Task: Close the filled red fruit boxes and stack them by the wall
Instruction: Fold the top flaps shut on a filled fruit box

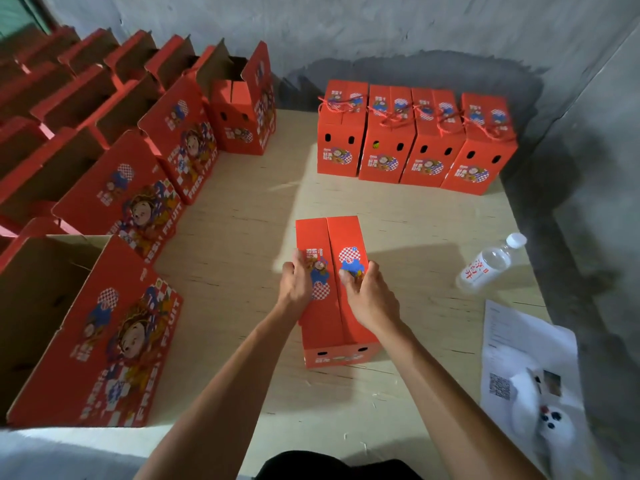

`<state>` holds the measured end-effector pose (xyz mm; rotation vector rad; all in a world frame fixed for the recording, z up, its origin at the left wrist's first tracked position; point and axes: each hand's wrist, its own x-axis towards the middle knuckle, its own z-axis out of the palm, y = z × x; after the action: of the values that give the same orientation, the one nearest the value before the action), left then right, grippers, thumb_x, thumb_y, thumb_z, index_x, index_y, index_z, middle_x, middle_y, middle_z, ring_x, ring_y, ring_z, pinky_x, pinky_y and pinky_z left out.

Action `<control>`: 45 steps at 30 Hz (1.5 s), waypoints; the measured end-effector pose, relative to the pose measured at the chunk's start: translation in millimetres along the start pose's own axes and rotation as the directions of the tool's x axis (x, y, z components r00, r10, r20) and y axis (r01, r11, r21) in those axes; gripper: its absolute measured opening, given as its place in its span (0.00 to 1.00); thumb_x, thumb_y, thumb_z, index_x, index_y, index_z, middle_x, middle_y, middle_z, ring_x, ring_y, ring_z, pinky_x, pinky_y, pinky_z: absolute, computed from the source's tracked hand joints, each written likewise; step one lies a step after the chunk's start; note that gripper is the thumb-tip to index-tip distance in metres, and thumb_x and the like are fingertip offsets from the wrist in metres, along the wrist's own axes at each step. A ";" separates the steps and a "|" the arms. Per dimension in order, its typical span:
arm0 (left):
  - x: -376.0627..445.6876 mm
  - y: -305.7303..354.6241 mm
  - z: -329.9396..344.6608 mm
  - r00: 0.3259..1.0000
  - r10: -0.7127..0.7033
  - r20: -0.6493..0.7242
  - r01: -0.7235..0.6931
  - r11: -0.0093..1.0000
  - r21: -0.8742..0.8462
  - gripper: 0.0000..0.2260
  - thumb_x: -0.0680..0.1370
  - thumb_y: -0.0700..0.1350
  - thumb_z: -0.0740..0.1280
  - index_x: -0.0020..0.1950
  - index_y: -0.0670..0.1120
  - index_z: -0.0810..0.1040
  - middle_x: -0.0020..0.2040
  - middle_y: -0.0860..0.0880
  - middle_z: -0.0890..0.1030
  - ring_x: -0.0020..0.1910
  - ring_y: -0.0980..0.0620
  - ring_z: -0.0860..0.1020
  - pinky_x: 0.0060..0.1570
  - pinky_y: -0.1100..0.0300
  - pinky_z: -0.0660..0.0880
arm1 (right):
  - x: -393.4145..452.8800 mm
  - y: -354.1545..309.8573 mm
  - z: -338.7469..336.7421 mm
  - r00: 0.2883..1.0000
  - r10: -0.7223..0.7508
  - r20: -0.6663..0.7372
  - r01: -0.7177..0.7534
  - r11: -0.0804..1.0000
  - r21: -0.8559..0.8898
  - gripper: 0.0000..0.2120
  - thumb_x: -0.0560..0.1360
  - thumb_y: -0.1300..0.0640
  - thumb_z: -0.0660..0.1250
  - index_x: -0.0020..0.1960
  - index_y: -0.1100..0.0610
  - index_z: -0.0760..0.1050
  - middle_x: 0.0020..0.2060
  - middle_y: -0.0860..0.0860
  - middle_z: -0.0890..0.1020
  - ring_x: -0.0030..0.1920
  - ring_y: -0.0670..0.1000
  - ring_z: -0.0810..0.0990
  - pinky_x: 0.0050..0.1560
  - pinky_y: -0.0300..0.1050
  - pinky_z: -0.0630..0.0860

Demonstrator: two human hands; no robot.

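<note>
The person's two bare arms reach out from the bottom of the view to a red box (332, 289) standing in the middle of the worktop (242, 237). Its two top flaps are folded down and meet along a line in the middle. The left hand (297, 284) curls over the left edge of the lid and holds it. The right hand (369, 294) lies on the right flap with its fingers curled over the far edge, thumb pressing down.

To do this well, both flaps should be pushed flat and even, so the line stays shut and straight. This box shows no rope handle yet.

Farther away, four closed boxes (415, 140) with red rope handles stand in a row by the wall (381, 29). To the left, many open boxes (114, 188) wait. On the right lie a water bottle (491, 263) and some papers (526, 358).
</note>
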<state>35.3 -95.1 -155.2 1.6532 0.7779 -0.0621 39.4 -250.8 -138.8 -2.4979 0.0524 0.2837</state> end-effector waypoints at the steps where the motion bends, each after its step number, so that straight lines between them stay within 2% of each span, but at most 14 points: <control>1: -0.6 -0.6 -0.9 1.000 0.003 0.023 -0.003 1.000 -0.004 0.29 0.84 0.66 0.52 0.70 0.43 0.70 0.62 0.43 0.78 0.56 0.45 0.79 0.59 0.52 0.75 | 0.1 1.0 -2.7 1.000 0.020 0.022 -0.022 0.997 0.077 0.25 0.83 0.37 0.56 0.66 0.57 0.66 0.59 0.56 0.79 0.55 0.60 0.80 0.49 0.51 0.74; 5: -5.0 -6.9 -2.2 0.991 0.072 0.109 -0.071 0.997 -0.017 0.29 0.78 0.63 0.70 0.66 0.42 0.73 0.59 0.43 0.83 0.53 0.45 0.84 0.57 0.44 0.81 | 2.4 5.7 -5.6 0.994 0.069 0.084 -0.093 0.940 0.327 0.17 0.86 0.43 0.51 0.62 0.54 0.69 0.54 0.55 0.79 0.54 0.57 0.79 0.53 0.48 0.73; 8: -10.8 -9.4 -0.6 0.997 0.043 0.065 -0.039 0.997 -0.065 0.24 0.81 0.66 0.62 0.63 0.46 0.70 0.58 0.43 0.81 0.53 0.46 0.83 0.57 0.44 0.81 | 12.4 2.9 -5.3 0.974 0.156 0.166 -0.215 0.872 0.440 0.23 0.88 0.45 0.45 0.66 0.54 0.74 0.65 0.56 0.78 0.60 0.55 0.78 0.57 0.42 0.67; 10: -11.9 -4.8 -2.4 0.999 -0.003 0.043 0.003 1.000 -0.005 0.27 0.81 0.69 0.54 0.65 0.48 0.68 0.59 0.43 0.79 0.54 0.45 0.81 0.57 0.45 0.79 | 17.6 4.5 -4.1 0.911 0.282 0.303 -0.407 0.737 0.539 0.27 0.86 0.39 0.45 0.69 0.52 0.74 0.69 0.57 0.77 0.60 0.53 0.80 0.60 0.45 0.71; 13: -12.5 -4.0 -4.1 1.000 -0.024 -0.012 0.024 0.999 0.042 0.35 0.79 0.73 0.52 0.66 0.44 0.70 0.58 0.42 0.79 0.56 0.43 0.81 0.59 0.42 0.79 | 23.8 16.7 -3.4 0.814 0.326 0.480 -0.573 0.582 0.576 0.30 0.84 0.36 0.51 0.68 0.56 0.78 0.57 0.58 0.85 0.55 0.56 0.85 0.56 0.50 0.80; 16: -14.2 -8.4 -6.9 0.994 -0.030 -0.108 0.031 0.999 0.013 0.31 0.78 0.73 0.57 0.57 0.45 0.74 0.49 0.45 0.82 0.48 0.46 0.83 0.52 0.46 0.81 | 20.9 27.5 1.6 0.795 0.331 0.508 -0.604 0.502 0.619 0.21 0.83 0.43 0.59 0.50 0.59 0.81 0.37 0.56 0.84 0.36 0.55 0.84 0.43 0.44 0.81; 20: -19.1 -9.1 -7.8 0.973 0.127 -0.191 -0.110 0.989 0.099 0.25 0.78 0.68 0.63 0.43 0.44 0.74 0.36 0.51 0.78 0.35 0.51 0.77 0.32 0.57 0.71 | 5.1 47.2 13.6 0.743 0.308 0.594 -0.669 0.351 0.655 0.15 0.83 0.47 0.64 0.53 0.58 0.82 0.46 0.58 0.85 0.41 0.58 0.84 0.49 0.52 0.81; 23: -24.7 -4.3 -13.1 0.950 0.243 -0.195 -0.214 0.964 0.160 0.20 0.79 0.60 0.67 0.38 0.46 0.70 0.32 0.51 0.76 0.32 0.50 0.73 0.30 0.56 0.69 | -2.4 54.8 16.3 0.694 0.316 0.647 -0.719 0.360 0.595 0.15 0.81 0.47 0.66 0.47 0.58 0.82 0.44 0.57 0.86 0.41 0.58 0.83 0.50 0.52 0.80; 27: -37.2 20.9 -18.2 0.897 0.440 -0.027 -0.420 0.872 0.251 0.16 0.78 0.53 0.69 0.38 0.44 0.74 0.34 0.45 0.79 0.31 0.53 0.72 0.31 0.55 0.72 | 2.7 62.2 2.5 0.658 0.432 0.617 -0.748 0.465 0.472 0.07 0.79 0.57 0.68 0.45 0.59 0.81 0.39 0.57 0.85 0.38 0.56 0.83 0.45 0.50 0.83; 30: -51.4 51.0 -11.6 0.854 0.509 0.108 -0.520 0.840 0.156 0.16 0.82 0.52 0.66 0.40 0.43 0.78 0.33 0.47 0.81 0.30 0.56 0.73 0.31 0.58 0.71 | 16.0 59.8 -15.5 0.694 0.424 0.582 -0.719 0.367 0.590 0.11 0.80 0.61 0.66 0.39 0.56 0.75 0.26 0.51 0.80 0.26 0.49 0.79 0.26 0.38 0.74; 34: -56.4 82.4 7.2 0.848 0.423 0.318 -0.444 0.896 -0.009 0.13 0.83 0.38 0.57 0.50 0.39 0.81 0.43 0.47 0.85 0.40 0.50 0.81 0.44 0.51 0.79 | 36.5 13.5 -52.1 0.867 0.216 0.449 -0.493 0.252 0.833 0.05 0.80 0.62 0.68 0.53 0.63 0.80 0.39 0.54 0.83 0.38 0.51 0.79 0.42 0.43 0.76; 38: -49.1 96.1 6.7 0.834 0.517 0.190 -0.547 0.821 0.162 0.13 0.79 0.32 0.60 0.54 0.41 0.83 0.49 0.43 0.85 0.45 0.45 0.81 0.47 0.57 0.77 | 35.8 -41.1 -75.9 0.952 0.066 0.300 -0.304 0.335 0.892 0.05 0.77 0.66 0.69 0.49 0.68 0.82 0.41 0.60 0.86 0.37 0.52 0.85 0.39 0.43 0.81; 42: -43.1 102.5 -10.1 0.798 0.594 0.096 -0.598 0.763 0.245 0.11 0.79 0.36 0.66 0.56 0.46 0.86 0.52 0.47 0.85 0.45 0.54 0.81 0.46 0.68 0.74 | 23.0 -69.9 -77.1 0.941 -0.057 0.334 -0.283 0.410 0.867 0.09 0.80 0.66 0.66 0.54 0.70 0.81 0.48 0.64 0.86 0.46 0.60 0.87 0.55 0.53 0.84; 45: -46.1 102.6 -22.1 0.797 0.597 0.091 -0.595 0.751 0.286 0.11 0.78 0.37 0.67 0.55 0.48 0.86 0.51 0.47 0.83 0.43 0.55 0.79 0.45 0.71 0.74 | 17.4 -81.1 -72.5 0.926 -0.111 0.361 -0.275 0.456 0.846 0.08 0.81 0.65 0.65 0.55 0.69 0.79 0.43 0.62 0.83 0.38 0.57 0.83 0.46 0.52 0.82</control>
<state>44.4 -99.0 -41.0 2.1320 0.2080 0.2947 78.7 -227.2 -38.5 -1.3255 0.1344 0.5913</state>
